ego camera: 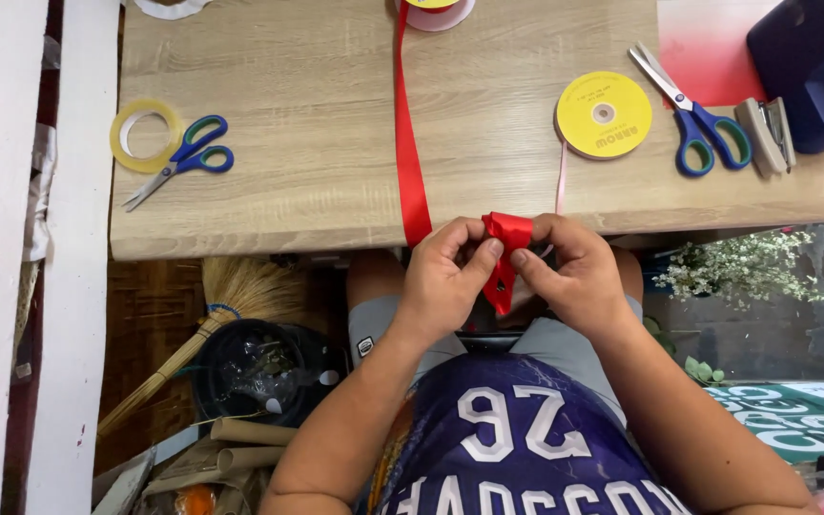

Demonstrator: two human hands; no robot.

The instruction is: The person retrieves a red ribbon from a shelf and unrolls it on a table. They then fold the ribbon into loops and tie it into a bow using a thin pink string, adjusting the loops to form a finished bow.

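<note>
I have both hands together just off the near edge of the wooden table [336, 205], over my lap. My left hand [445, 281] is closed on the folded bunch of red ribbon [505, 238], thumb and forefinger pinching it from the left, and my right hand [574, 277] is closed on the same bunch from the right, fingertips meeting it near the top. The ribbon is gathered into what looks like one or two loops at the top, with a short tail hanging down between my hands. From the bunch a long run of ribbon goes up across the table to its spool [436, 11] at the far edge, so as far as I can judge it is not yet cut free. I read the work as partly done: folds are formed and held by pinching alone, and I see no tie, staple or tape on them, though the middle is hidden by my fingers. The blue and green scissors [183, 157] and a roll of clear tape [145, 135] lie well to the left, a second pair of blue scissors [693, 110] and a stapler [765, 133] to the right, all untouched. A yellow ribbon spool [604, 114] with a thin pink strand lies near the right hand.
</note>
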